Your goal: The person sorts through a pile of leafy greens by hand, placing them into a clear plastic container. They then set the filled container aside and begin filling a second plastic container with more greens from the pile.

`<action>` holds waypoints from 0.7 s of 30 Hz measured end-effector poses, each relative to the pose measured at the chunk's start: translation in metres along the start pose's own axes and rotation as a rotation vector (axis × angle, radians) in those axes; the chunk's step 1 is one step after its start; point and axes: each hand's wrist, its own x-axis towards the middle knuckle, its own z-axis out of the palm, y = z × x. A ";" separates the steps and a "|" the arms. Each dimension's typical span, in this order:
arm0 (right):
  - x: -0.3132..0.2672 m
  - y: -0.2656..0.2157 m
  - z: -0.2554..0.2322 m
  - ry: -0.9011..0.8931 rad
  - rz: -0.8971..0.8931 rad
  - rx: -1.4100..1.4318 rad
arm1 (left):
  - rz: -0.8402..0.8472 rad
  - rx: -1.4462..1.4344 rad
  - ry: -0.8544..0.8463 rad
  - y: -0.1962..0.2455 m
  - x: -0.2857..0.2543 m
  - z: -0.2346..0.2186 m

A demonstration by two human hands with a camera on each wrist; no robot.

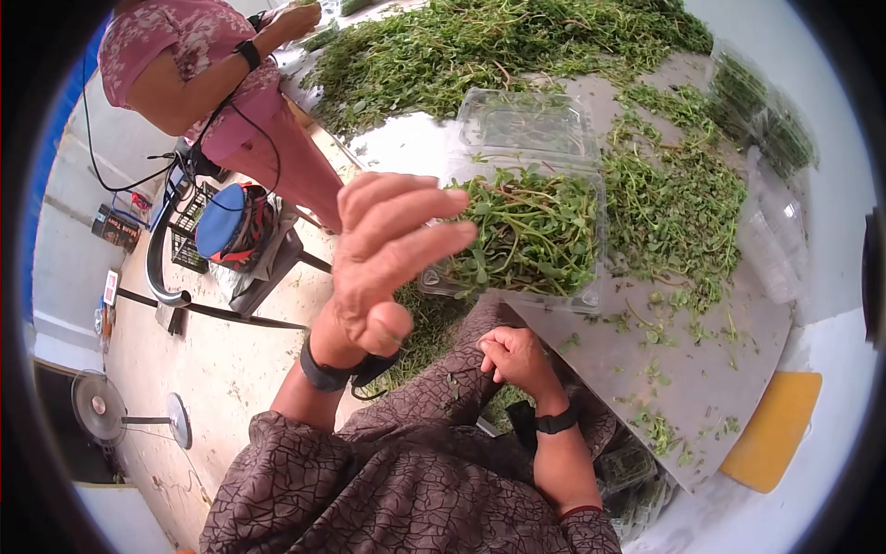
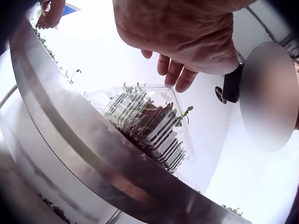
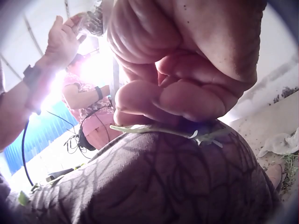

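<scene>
My left hand [image 1: 388, 254] is raised in front of the left side of a clear plastic clamshell box [image 1: 595, 300], its fingers extended and nothing in its grasp. Leafy green stems [image 1: 531, 231] fill the box, whose lid [image 1: 526, 125] lies back, away from me. The left wrist view shows the fingertips [image 2: 174, 77] close above the ribbed box [image 2: 161, 128]. My right hand [image 1: 520, 358] rests on my knee with its fingers folded in. Just under those folded fingers [image 3: 191, 100], a thin green stem [image 3: 149, 129] lies on the patterned cloth.
A big heap of greens [image 1: 517, 42] covers the table's far side, and loose sprigs [image 1: 678, 208] spread right. Filled clear boxes [image 1: 761, 106] stand at the right edge beside stacked empty plastic ones [image 1: 773, 226]. Another person [image 1: 217, 83] stands at the far left, near a chair [image 1: 268, 277].
</scene>
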 end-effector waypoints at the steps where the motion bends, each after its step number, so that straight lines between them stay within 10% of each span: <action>1: 0.000 0.000 0.000 -0.002 -0.001 -0.003 | 0.000 0.002 0.002 0.001 0.000 0.000; 7: 0.000 0.002 -0.001 0.004 -0.008 -0.014 | 0.103 0.061 -0.224 0.003 -0.003 0.011; 21: 0.003 0.010 -0.003 -0.045 0.030 0.015 | 0.072 0.164 -0.108 0.007 0.002 0.027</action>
